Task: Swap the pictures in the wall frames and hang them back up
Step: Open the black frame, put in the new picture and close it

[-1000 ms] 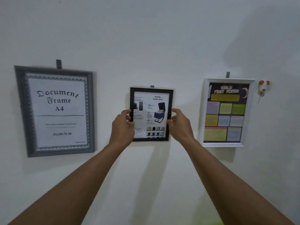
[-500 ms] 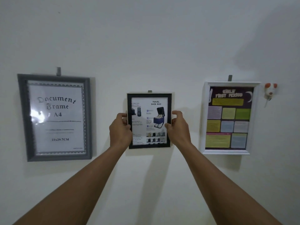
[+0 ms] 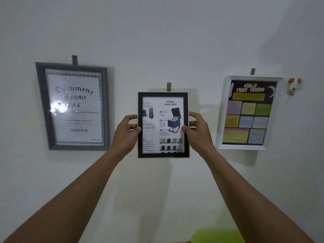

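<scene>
A small black frame [image 3: 163, 155] with a "Travel Shoe Bag" sheet is upright in front of the white wall, just below a grey wall hook [image 3: 168, 87]. My left hand [image 3: 126, 134] grips its left edge, thumb on the front. My right hand [image 3: 199, 132] grips its right edge the same way. A grey frame [image 3: 42, 102] reading "Document Frame A4" hangs at the left on its own hook. A white frame [image 3: 221, 120] with a dark, colourful poster hangs at the right.
A small orange-and-white ornament [image 3: 293, 86] is fixed to the wall right of the white frame. Something bright green [image 3: 217, 235] shows at the bottom edge, below my right forearm. Bare wall lies between and below the frames.
Both hands have closed on the black frame's sides, and it now stands lower, with the hook showing fully above its top edge. The view has shifted slightly.
</scene>
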Demonstrator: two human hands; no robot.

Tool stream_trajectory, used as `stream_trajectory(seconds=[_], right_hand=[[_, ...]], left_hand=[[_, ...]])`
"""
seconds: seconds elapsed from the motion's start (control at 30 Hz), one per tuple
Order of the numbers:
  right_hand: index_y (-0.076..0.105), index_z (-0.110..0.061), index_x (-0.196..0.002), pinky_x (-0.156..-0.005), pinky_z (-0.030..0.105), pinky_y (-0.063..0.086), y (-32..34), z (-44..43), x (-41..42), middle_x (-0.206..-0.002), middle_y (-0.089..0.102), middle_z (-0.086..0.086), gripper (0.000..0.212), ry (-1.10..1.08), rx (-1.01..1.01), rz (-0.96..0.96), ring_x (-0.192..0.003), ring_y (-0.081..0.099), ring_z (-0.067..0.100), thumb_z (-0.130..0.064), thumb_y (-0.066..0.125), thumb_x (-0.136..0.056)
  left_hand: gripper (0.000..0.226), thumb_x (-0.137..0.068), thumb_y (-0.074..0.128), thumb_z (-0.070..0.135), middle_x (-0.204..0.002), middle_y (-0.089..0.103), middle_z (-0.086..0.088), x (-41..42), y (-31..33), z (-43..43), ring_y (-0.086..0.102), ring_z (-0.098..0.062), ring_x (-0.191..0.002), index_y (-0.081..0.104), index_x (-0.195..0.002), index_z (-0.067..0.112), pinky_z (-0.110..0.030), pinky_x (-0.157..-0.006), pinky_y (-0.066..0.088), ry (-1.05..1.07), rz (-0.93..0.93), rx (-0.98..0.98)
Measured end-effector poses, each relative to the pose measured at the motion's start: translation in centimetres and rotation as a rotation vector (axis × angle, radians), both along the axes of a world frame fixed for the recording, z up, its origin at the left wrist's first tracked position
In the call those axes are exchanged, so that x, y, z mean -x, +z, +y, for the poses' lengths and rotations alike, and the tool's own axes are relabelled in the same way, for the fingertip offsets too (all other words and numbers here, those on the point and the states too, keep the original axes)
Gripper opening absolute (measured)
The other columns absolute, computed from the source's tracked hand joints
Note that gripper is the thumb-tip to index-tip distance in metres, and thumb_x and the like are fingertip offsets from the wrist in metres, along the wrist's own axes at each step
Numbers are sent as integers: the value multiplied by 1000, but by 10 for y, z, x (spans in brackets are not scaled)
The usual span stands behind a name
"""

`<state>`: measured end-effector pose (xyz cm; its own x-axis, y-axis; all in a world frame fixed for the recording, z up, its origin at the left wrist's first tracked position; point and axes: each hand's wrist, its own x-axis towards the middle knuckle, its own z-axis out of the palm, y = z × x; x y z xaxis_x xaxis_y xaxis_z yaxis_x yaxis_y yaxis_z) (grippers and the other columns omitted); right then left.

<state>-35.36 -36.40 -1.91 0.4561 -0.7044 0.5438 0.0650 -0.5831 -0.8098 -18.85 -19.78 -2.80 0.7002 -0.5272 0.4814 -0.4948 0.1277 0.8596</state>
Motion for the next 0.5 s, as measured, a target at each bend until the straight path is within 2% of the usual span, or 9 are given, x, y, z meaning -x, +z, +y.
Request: stream_trajectory(seconds=[0.07, 0.13, 0.17, 0.23, 0.33, 0.43, 0.5], right_hand=[[46, -30, -136, -67, 33, 61, -18, 19, 9, -104, 61, 0, 46, -4, -35, -2, -92, 66, 14, -11, 59, -97], [46, -31, -136, -62, 26, 58, -37, 40, 18, -104, 61, -1, 48, -6, -78, -5, -90, 66, 12, -8, 60, -96], [46, -31, -136, -61, 23, 56, -48, 52, 22, -104, 61, -1, 50, -11, -106, 2, -89, 65, 10, -7, 60, -95], [49, -29, -135, -63, 22, 53, -76, 77, 30, -102, 63, 2, 51, -20, -191, 14, -87, 63, 7, -4, 61, -92], [54, -28, -132, -67, 25, 55, -130, 116, 39, -104, 65, 5, 49, -36, -325, 28, -88, 64, 7, -2, 60, -91], [54, -32, -132, -78, 35, 59, -184, 150, 45, -110, 64, 7, 48, -85, -480, 39, -95, 66, 19, -6, 59, -92], [55, -32, -132, -72, 39, 60, -219, 168, 48, -110, 63, 9, 46, -116, -574, 52, -82, 67, 21, -6, 58, -94]], left_hand=[[36, -99, 52, 16, -104, 67, -3, 11, -14, 19, 65, -20, -98, 49, -126, 40, -45, -79, 58, -61, 75, -3], [39, -100, 50, 18, -95, 69, -2, 22, -32, 41, 65, -14, -88, 46, -131, 42, -34, -65, 56, -128, 145, -19], [43, -101, 50, 19, -91, 70, 0, 27, -43, 53, 65, -11, -84, 43, -135, 44, -30, -64, 54, -155, 171, -39], [52, -101, 50, 20, -91, 73, 1, 32, -70, 77, 65, -11, -86, 36, -143, 46, -30, -69, 54, -192, 231, -96], [51, -100, 52, 22, -99, 74, 3, 35, -115, 109, 67, -17, -97, 37, -144, 42, -37, -80, 56, -209, 364, -174], [35, -97, 57, 30, -107, 73, 1, 44, -161, 136, 70, -20, -97, 57, -131, 35, -42, -85, 57, -195, 480, -193], [25, -95, 58, 35, -105, 74, 0, 51, -192, 154, 72, -23, -93, 68, -117, 27, -46, -88, 57, -168, 517, -249]])
